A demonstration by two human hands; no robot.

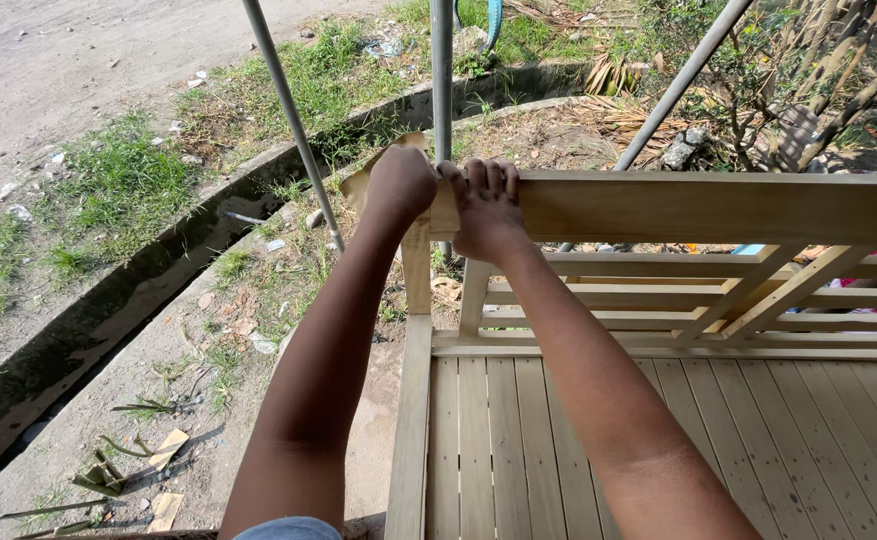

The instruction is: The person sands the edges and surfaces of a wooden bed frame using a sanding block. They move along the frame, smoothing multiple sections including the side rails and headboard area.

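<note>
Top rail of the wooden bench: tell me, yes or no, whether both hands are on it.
Yes: the left hand and right hand both press on the top rail near its end.

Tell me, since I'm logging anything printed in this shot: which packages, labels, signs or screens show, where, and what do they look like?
No signs, screens or readable labels show.
Litter scrap: crumpled, pale wrapper-like piece in the grass near the top, too small to tell more.
Pale scraps: small, flat bits on the dirt left of the wooden bench.
Left hand and right hand grip the bench's top rail, bare unmarked wood.
</note>
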